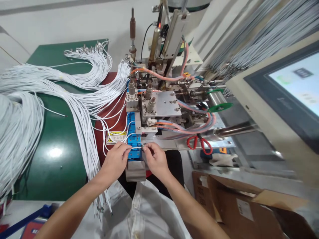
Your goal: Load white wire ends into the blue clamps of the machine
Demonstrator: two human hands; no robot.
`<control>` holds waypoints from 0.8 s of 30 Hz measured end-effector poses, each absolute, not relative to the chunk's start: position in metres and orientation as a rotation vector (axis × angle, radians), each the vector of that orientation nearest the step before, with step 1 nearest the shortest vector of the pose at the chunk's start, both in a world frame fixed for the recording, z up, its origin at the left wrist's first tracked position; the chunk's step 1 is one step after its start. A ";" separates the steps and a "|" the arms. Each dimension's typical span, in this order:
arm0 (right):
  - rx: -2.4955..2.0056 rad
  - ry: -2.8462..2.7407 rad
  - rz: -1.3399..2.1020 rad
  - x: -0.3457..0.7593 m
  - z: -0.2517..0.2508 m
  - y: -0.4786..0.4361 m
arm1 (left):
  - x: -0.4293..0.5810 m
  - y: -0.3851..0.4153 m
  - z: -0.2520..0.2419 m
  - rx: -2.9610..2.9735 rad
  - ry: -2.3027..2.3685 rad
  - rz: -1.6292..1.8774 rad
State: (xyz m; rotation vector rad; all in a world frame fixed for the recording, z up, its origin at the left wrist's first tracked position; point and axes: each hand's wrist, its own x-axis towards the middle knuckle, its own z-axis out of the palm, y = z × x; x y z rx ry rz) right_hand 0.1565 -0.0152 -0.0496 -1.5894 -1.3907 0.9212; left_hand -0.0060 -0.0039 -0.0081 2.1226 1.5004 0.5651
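My left hand (pixel 116 158) pinches a white cable (pixel 136 147) between thumb and fingers, just left of a row of blue fixture blocks (pixel 134 154). At the cable's end, right of the blocks, my right hand (pixel 156 158) has its thumb and finger closed on the tip. The cable stretches level across the nearest blue block; whether it rests in a slot I cannot tell. Farther along the row, several more white cables cross the blue blocks. Behind the blocks stands a metal machine (pixel 161 108) with orange and clear air tubes.
Large bundles of white cable (pixel 82 132) spread over the green table (pixel 57 172) at left. Red-handled scissors (pixel 199 143) hang on the machine's front edge. A screen (pixel 294 83) juts in at right above a cardboard box (pixel 234 205). A yellow warning label (pixel 116 137) lies near my left hand.
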 end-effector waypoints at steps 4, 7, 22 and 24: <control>-1.594 -1.326 1.073 0.157 -0.052 -0.012 | -0.002 -0.003 -0.007 2.146 1.536 0.519; -1.573 -1.358 1.115 0.161 -0.053 -0.010 | -0.001 -0.002 -0.007 2.158 1.548 0.475; -1.588 -1.486 0.833 0.148 -0.065 -0.006 | -0.004 -0.007 -0.013 2.374 1.514 0.441; -1.587 -1.494 0.867 0.151 -0.065 -0.005 | -0.004 -0.007 -0.010 2.517 1.486 0.374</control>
